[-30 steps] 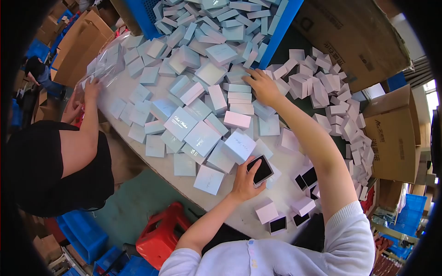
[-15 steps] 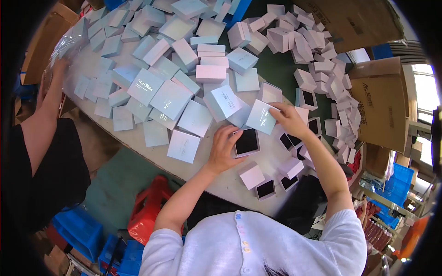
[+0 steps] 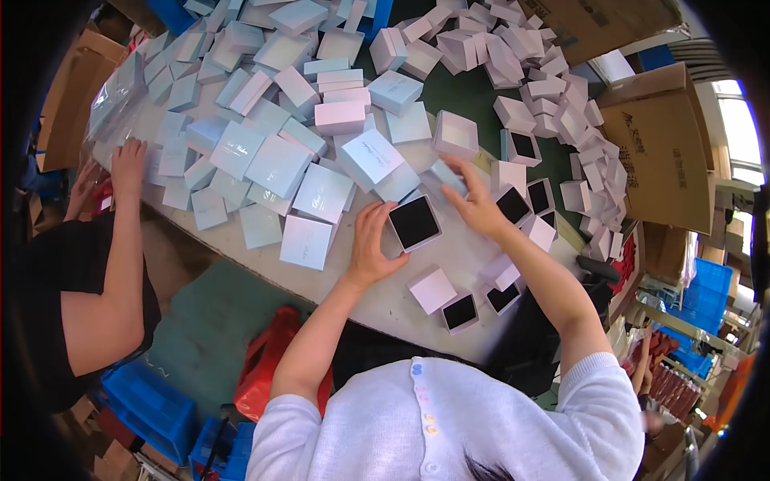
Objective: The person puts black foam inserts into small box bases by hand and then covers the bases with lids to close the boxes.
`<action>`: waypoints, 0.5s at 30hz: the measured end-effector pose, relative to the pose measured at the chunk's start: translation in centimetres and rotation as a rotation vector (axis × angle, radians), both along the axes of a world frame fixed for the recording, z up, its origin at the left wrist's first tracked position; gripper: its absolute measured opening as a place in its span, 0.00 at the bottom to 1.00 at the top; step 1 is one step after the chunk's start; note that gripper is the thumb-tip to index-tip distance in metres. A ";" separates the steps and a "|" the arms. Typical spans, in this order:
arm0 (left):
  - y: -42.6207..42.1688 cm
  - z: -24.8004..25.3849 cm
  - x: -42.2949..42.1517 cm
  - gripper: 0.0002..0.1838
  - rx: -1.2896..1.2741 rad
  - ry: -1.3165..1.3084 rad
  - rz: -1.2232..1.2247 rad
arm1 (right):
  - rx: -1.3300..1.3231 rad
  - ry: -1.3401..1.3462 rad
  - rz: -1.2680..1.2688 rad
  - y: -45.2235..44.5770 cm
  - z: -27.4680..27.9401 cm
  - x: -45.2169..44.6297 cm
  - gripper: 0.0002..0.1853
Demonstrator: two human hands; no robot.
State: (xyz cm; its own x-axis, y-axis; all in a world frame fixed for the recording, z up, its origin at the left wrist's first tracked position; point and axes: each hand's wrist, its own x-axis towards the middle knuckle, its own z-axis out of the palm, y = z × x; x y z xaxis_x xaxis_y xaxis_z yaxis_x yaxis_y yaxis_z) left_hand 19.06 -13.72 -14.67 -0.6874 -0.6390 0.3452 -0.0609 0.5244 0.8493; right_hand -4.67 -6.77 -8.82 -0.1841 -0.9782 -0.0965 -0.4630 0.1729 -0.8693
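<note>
My left hand [image 3: 372, 245] grips the left side of an open box base [image 3: 416, 223] with a black insert, fingers at its upper left and thumb near its lower corner. In my right hand [image 3: 478, 205] is a pale blue box lid [image 3: 447, 177], tilted, so its printed face no longer shows. The lid is apart from the base, to its upper right. Near my right hand stand a box base with a black insert [image 3: 513, 206] and an upturned pale lid [image 3: 457, 134]. Closer to me lie a pink-white lid [image 3: 431, 289] and a small black-lined base [image 3: 460, 313].
A big heap of pale blue lids [image 3: 277, 164] covers the table's left and far side. Pinkish boxes [image 3: 553, 104] pile along the right. Cardboard cartons [image 3: 659, 152] stand beyond. Another person's arm [image 3: 124, 240] reaches in at left. A red stool [image 3: 273, 361] is below the edge.
My right hand has tilted the lid and shifted it slightly left and up. The held base is turned a little. The other person's arm has come further into view.
</note>
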 end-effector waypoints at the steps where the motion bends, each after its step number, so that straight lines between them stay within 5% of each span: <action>1: -0.2 0.1 -0.2 0.54 0.007 0.014 0.000 | -0.078 0.057 -0.031 0.0 0.5 -0.3 0.31; 3: -0.8 0.1 -0.3 0.55 -0.004 0.000 -0.009 | -0.196 0.190 0.090 0.2 1.0 0.1 0.27; 6: -1.0 0.2 -0.4 0.56 -0.030 -0.013 -0.017 | -0.140 0.070 -0.094 0.2 0.4 0.5 0.23; 8: -1.0 0.1 -0.2 0.57 -0.046 -0.022 -0.008 | 0.214 -0.429 -0.367 -0.3 -0.6 -0.3 0.20; 11: -1.0 0.1 -0.2 0.57 -0.028 -0.037 -0.001 | 0.217 -0.226 -0.079 0.0 -0.8 -0.5 0.17; 15: -1.6 0.3 -0.4 0.59 -0.033 -0.052 -0.021 | 0.333 -0.417 -0.223 -0.2 -1.0 0.8 0.16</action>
